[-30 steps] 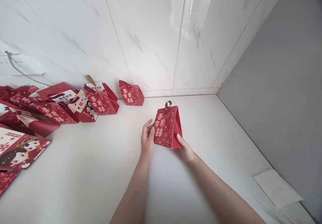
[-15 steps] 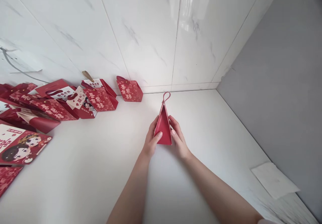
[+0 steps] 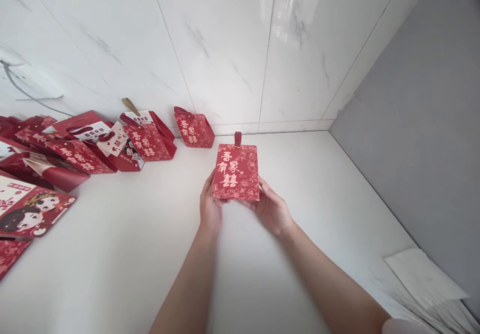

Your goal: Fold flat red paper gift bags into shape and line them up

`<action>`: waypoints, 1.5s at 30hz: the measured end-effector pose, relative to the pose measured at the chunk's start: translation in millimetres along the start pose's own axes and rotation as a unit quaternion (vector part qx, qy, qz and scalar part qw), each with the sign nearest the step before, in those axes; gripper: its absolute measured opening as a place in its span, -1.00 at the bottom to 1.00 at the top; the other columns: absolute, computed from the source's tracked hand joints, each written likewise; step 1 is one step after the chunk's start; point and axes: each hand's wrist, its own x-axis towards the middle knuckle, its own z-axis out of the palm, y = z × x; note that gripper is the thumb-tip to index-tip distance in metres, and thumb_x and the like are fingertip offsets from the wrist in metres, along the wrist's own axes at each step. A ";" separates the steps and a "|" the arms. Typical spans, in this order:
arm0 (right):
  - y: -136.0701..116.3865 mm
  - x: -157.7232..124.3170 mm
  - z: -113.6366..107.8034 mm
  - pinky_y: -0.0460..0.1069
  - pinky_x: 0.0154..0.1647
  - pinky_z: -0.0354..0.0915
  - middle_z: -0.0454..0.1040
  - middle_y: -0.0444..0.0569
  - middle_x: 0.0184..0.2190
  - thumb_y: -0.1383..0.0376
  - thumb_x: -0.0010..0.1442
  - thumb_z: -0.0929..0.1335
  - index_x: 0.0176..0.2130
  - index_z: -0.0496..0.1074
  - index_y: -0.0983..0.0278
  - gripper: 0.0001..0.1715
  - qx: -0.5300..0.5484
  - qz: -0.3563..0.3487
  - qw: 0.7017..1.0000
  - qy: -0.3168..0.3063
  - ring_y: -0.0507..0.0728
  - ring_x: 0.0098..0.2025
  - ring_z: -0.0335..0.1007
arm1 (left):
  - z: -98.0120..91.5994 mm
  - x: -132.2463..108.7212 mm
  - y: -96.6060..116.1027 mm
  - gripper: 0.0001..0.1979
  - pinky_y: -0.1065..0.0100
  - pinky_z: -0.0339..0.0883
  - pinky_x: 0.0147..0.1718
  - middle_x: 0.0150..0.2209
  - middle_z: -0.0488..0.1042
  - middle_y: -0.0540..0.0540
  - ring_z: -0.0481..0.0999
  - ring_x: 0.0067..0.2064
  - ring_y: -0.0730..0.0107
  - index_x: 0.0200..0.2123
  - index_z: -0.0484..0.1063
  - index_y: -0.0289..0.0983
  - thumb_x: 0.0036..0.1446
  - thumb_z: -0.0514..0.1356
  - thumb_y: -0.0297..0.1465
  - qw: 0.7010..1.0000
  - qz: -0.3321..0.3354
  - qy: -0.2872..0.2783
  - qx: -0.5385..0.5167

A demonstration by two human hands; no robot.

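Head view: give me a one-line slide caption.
Left hand and right hand hold a red gift box; more red boxes to the left.

The left hand (image 3: pixel 210 211) and right hand (image 3: pixel 275 211) are bare, and so are the wrists (image 3: pixel 288 230). The fingers (image 3: pixel 207 186) look slender, though most of their length is hidden and the nails are too small to make out. Both forearms (image 3: pixel 183 281) are uncovered too, slim and smooth in outline, narrow near the hands and gradually broader toward the elbows. Close to the right elbow shows a bit of clothing, a pale, whitish sleeve (image 3: pixel 403 326) with a rounded edge; too little is visible to tell its fabric or cut.
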 end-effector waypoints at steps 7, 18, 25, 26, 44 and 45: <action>3.4 5.7 -5.4 0.04 -0.02 0.48 0.48 -0.14 0.16 0.08 0.25 0.42 0.13 0.44 -0.02 -0.55 0.080 0.000 0.996 0.039 0.15 0.05 0.47 | 1.8 -4.0 -0.7 -0.49 0.31 0.48 -0.25 0.08 0.51 -0.17 0.53 0.03 0.13 0.08 0.44 -0.19 0.26 0.13 0.03 0.996 -0.027 -0.087 0.003; 4.5 9.4 -1.5 -0.02 -0.11 0.47 0.55 -0.15 0.05 0.11 0.19 0.47 0.11 0.47 0.01 -0.52 0.116 0.009 0.992 0.051 0.09 -0.06 0.50 | 10.6 -9.8 1.7 -0.63 0.26 0.44 -0.14 0.06 0.51 -0.16 0.53 -0.01 0.19 0.05 0.43 -0.21 0.27 0.15 -0.15 0.995 -0.031 -0.093 -0.016; 5.2 8.2 -2.2 0.01 -0.08 0.46 0.53 -0.13 0.05 0.13 0.22 0.44 0.10 0.45 0.04 -0.55 0.126 0.011 0.991 0.052 0.11 -0.04 0.49 | 8.8 -13.5 4.4 -0.57 0.23 0.43 -0.09 0.14 0.46 -0.13 0.50 0.07 0.14 0.13 0.40 -0.16 0.20 0.17 -0.24 0.995 -0.014 -0.097 0.019; 5.7 8.2 -1.6 0.02 -0.08 0.46 0.52 -0.13 0.07 0.12 0.22 0.44 0.11 0.44 0.04 -0.55 0.121 0.007 0.991 0.058 0.12 -0.03 0.48 | 8.9 -13.9 4.3 -0.53 0.22 0.43 -0.06 0.16 0.45 -0.11 0.49 0.10 0.14 0.18 0.35 -0.12 0.18 0.18 -0.27 0.996 -0.011 -0.089 0.016; 6.8 11.7 -6.4 -0.01 -0.05 0.53 0.59 -0.15 0.04 0.21 0.32 0.35 0.07 0.49 0.10 -0.67 0.172 0.021 0.982 0.068 0.06 -0.04 0.56 | 17.1 -10.4 -8.3 -0.49 0.15 0.46 -0.03 0.22 0.42 -0.19 0.46 0.16 0.06 0.19 0.36 -0.15 0.31 0.08 -0.02 0.999 0.024 -0.035 0.032; 7.1 12.6 -6.6 -0.01 -0.02 0.53 0.61 -0.12 0.02 0.24 0.32 0.34 0.05 0.50 0.14 -0.69 0.178 0.030 0.981 0.078 0.07 -0.03 0.57 | 17.4 -10.1 -8.8 -0.48 0.14 0.46 -0.02 0.21 0.43 -0.20 0.45 0.17 0.05 0.18 0.39 -0.17 0.31 0.07 0.00 0.998 0.023 -0.041 0.032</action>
